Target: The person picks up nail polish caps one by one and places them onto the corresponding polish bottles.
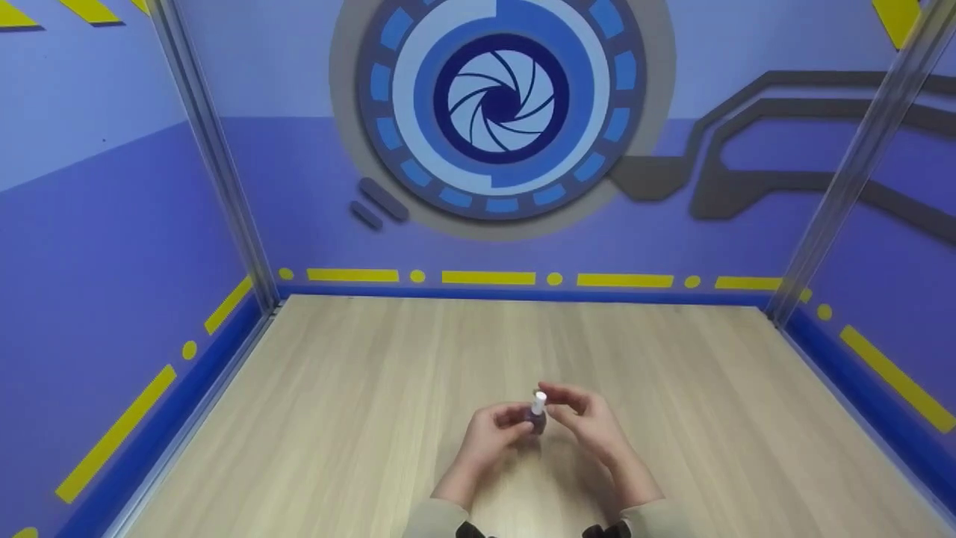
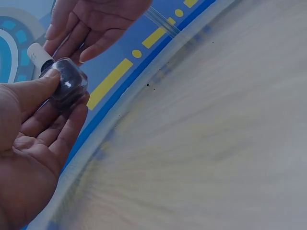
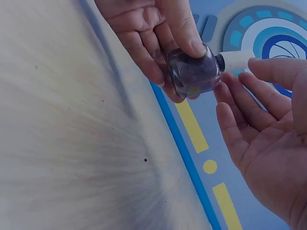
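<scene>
A small nail polish bottle (image 3: 194,74) of dark purplish glass has a tall white cap (image 1: 539,402). My left hand (image 1: 487,435) pinches the glass body, thumb on the near face and fingers behind it, as the left wrist view shows. The bottle is tilted in that grip, over the table. Close on the cap's other side is my right hand (image 1: 590,426), its fingers spread and loosely bent. In the right wrist view its thumb (image 3: 276,72) overlaps the end of the cap, while the other fingers lie behind and below it.
Beneath both hands is a light wood-grain table (image 1: 358,388). Blue panels with yellow dashes (image 1: 488,277) enclose its back and sides, and metal posts (image 1: 216,157) stand at the back corners. A round aperture emblem (image 1: 502,101) is printed on the back panel.
</scene>
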`<action>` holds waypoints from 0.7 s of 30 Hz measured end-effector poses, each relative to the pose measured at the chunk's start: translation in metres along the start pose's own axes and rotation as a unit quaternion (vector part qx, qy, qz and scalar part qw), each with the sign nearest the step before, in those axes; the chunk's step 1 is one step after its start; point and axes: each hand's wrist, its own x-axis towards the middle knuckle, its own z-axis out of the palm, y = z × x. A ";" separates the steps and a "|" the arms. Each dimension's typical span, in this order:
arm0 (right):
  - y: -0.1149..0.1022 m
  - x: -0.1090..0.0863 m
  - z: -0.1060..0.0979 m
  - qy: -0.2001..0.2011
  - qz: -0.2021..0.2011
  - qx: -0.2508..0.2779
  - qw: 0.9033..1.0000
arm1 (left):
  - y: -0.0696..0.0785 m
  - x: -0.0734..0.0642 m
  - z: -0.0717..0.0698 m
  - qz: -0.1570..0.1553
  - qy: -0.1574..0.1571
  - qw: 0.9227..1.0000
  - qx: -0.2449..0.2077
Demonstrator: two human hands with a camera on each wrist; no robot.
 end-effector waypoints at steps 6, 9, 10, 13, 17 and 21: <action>0.001 0.002 0.003 -0.020 -0.002 0.019 1.000 | -0.001 0.000 0.000 -0.002 -0.013 1.000 0.005; 0.001 0.002 0.004 -0.014 -0.001 0.005 1.000 | -0.002 0.000 0.000 -0.003 -0.011 1.000 0.014; 0.001 0.002 0.004 -0.012 0.001 0.000 1.000 | -0.002 0.001 0.000 -0.004 -0.011 1.000 0.017; 0.001 0.003 0.004 -0.004 0.006 -0.013 1.000 | -0.002 0.001 0.000 -0.005 -0.010 1.000 0.019; 0.000 0.002 0.004 -0.001 0.006 -0.022 1.000 | -0.003 0.001 0.000 -0.001 -0.008 1.000 0.019; -0.001 0.001 0.004 -0.004 -0.004 -0.009 1.000 | -0.003 0.000 0.000 -0.002 -0.009 1.000 0.025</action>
